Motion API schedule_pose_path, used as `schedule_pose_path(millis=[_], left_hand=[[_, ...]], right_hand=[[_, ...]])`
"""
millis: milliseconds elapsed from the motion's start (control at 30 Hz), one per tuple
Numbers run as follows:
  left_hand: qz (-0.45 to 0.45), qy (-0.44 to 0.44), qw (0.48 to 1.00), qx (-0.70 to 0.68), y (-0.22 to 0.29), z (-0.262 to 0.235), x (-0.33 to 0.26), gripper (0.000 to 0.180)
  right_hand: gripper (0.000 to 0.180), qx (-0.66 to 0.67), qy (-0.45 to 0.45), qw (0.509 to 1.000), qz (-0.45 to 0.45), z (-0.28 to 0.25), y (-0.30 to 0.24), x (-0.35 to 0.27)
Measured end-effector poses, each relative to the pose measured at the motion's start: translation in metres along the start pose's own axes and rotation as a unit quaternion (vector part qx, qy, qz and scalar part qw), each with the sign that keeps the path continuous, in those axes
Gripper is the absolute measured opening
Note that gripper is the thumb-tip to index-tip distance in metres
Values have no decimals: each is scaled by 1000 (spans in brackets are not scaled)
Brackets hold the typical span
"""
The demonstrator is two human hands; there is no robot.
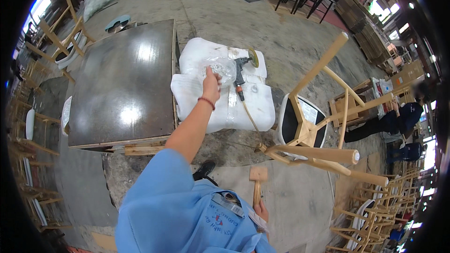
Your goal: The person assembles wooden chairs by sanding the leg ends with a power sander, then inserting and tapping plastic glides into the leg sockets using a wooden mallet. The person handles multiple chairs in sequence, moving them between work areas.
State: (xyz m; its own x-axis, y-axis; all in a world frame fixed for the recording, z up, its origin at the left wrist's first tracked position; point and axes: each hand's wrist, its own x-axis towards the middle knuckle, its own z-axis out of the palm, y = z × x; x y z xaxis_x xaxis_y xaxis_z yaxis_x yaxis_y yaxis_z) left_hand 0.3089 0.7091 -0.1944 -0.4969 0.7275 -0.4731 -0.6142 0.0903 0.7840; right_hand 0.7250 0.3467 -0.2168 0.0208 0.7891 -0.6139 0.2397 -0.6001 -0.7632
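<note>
My left hand (212, 85) reaches over the padded white surface (197, 107), at the near left edge of a clear plastic bag (224, 70). Its fingers are partly stretched out, and I see nothing held in them. What lies in the bag is too small to make out. Just right of the bag lies an air-powered grinder (240, 72) with a round disc (253, 58) and a hose. Down by my body, my right hand (261, 211) is closed round the handle of a wooden mallet (258, 175), its head pointing away from me.
A dark flat-topped table (126, 84) stands at left. To the right an upturned wooden chair (307, 131) sticks its legs toward me. More chairs (375, 215) stand at lower right. A person (398, 119) works at far right. The air hose (251, 115) trails toward the upturned chair.
</note>
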Motion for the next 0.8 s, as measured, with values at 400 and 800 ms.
schedule_pose_path(millis=[400, 800], left_hand=[[102, -52, 993, 34, 49, -98, 10, 44], [5, 60, 983, 175, -4, -264, -161, 19]], right_hand=[[49, -213, -204, 950, -99, 127, -197, 166], [36, -427, 7, 828, -363, 194, -220, 290]])
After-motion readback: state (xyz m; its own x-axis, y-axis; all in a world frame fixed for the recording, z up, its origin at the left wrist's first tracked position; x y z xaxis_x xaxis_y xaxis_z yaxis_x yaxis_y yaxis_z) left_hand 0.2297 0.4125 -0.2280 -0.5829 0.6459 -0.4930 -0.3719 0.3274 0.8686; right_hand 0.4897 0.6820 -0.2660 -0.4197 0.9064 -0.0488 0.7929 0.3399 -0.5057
